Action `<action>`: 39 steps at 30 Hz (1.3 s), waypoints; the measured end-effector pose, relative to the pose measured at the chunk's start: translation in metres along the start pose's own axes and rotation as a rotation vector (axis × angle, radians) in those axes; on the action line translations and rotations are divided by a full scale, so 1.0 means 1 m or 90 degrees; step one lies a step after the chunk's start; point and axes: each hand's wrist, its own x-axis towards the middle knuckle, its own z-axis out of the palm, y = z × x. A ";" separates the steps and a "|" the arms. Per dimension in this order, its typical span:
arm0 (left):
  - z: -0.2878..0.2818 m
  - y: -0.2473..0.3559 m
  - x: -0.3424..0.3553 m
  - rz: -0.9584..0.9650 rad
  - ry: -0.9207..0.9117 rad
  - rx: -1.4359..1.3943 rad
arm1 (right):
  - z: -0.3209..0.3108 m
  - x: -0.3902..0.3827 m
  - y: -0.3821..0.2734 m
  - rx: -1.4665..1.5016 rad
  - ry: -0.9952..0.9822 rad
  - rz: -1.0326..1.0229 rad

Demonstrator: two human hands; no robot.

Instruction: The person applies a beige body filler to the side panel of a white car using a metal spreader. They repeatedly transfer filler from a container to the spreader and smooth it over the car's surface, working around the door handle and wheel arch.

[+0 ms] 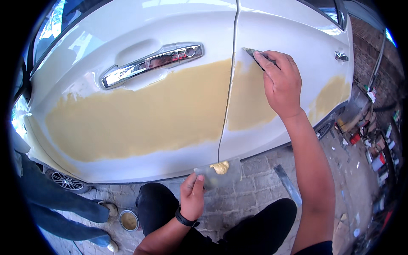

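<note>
My right hand clamps the spreader flat on the door, upper right; my left hand grips the putty board low, filler within reach

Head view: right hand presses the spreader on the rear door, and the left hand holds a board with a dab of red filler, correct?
Not quite. In the head view the filler on the board in the left hand is yellow-tan, not red. The right hand does press the spreader on the rear door.
</note>
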 end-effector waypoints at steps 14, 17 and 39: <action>-0.002 0.004 0.002 -0.016 -0.007 -0.014 | -0.030 -0.019 -0.024 0.183 -0.090 0.395; -0.007 0.001 0.000 0.003 -0.001 0.003 | -0.027 0.037 -0.015 0.201 -0.188 0.449; -0.004 0.009 -0.010 0.019 -0.018 0.019 | -0.025 0.018 -0.049 0.064 -0.426 0.335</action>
